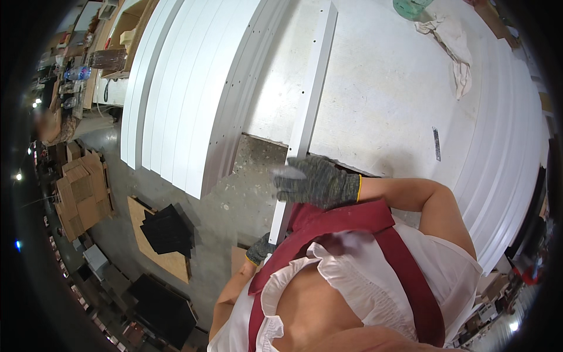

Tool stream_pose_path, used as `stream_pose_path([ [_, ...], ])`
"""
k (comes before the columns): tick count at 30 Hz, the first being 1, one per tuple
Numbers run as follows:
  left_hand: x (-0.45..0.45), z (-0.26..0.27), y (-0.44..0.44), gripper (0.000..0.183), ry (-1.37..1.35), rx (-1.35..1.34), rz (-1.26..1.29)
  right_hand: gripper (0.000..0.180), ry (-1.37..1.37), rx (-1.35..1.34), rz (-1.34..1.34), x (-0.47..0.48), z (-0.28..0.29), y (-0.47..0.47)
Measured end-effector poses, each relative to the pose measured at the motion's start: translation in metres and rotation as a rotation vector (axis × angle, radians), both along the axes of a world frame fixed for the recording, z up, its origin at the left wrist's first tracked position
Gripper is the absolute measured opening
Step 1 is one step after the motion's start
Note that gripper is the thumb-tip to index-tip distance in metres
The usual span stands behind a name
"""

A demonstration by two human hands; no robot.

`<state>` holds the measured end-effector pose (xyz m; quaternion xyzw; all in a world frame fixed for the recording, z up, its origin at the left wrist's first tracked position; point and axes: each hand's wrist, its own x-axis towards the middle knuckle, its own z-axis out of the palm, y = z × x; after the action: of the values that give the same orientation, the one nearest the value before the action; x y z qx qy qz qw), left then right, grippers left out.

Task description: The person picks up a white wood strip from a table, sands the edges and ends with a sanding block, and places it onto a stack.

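A long white metal profile (308, 101) with a row of small holes runs from the white tabletop (374, 101) past its near edge towards my body. My right hand (319, 182), in a dark knitted glove with a yellow cuff, lies across the profile just off the table edge. A pale, blurred patch shows at its fingers; what it is cannot be made out. Lower down, my left hand (260, 250), gloved alike, is around the profile's near end, partly hidden by my red apron (330, 220).
Long white panels (189, 88) overhang the table on the left; more white panels (501, 167) lie right. A small metal ruler (436, 144), a crumpled cloth (457, 53) and a green container (410, 8) rest on the tabletop. Black pieces (167, 231) lie on a board (176, 266) at floor level.
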<state>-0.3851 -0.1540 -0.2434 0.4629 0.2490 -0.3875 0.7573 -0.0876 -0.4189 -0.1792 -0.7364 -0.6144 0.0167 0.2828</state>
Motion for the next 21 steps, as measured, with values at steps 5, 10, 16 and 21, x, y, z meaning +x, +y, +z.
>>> stream_pose_path([
  [5,0.003,-0.007,0.011,0.057,0.047,-0.051,-0.039,0.047,-0.312,-0.014,-0.286,0.142,-0.013,0.002],
  [10,0.022,-0.009,0.018,0.052,0.079,-0.103,-0.096,0.047,-0.224,-0.170,-1.077,0.333,-0.021,-0.030],
  [16,0.015,-0.017,0.013,0.046,0.078,-0.124,-0.073,0.046,-0.532,-0.193,-0.817,0.247,-0.036,-0.008],
  [21,0.030,0.016,-0.001,0.045,0.174,-0.022,-0.038,0.040,-0.337,-0.010,-0.301,0.138,-0.012,0.019],
])
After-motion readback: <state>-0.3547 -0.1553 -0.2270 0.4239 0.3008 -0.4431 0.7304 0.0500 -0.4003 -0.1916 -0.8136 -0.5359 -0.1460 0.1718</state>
